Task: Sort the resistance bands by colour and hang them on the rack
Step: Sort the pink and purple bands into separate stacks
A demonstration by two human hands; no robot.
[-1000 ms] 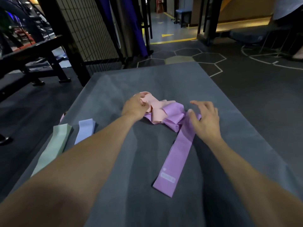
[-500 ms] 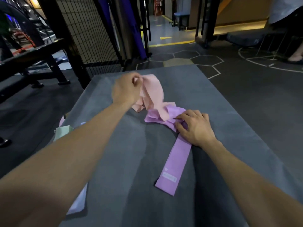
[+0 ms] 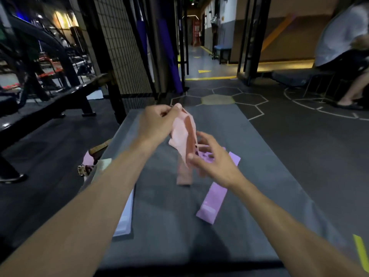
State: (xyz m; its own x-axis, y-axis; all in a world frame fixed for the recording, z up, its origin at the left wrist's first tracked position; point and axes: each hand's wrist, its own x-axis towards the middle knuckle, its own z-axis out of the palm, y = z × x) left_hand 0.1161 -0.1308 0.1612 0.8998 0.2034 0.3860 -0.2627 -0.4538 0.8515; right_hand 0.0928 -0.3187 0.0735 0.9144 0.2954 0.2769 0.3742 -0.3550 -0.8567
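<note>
A person's left hand [image 3: 157, 122] pinches the top of a crumpled pale pink stretchy resistance band [image 3: 182, 136] and holds it in the air above a grey cloth-covered table [image 3: 259, 156]. The right hand [image 3: 211, 158], fingers spread and loosely curled, reaches at the band's lower part; motion blur hides whether it grips. Beneath that hand, a lilac flat resistance band [image 3: 214, 200] lies on the table, one end toward the camera. A pale blue flat band [image 3: 125, 214] lies at the table's left, partly hidden by the left forearm.
</note>
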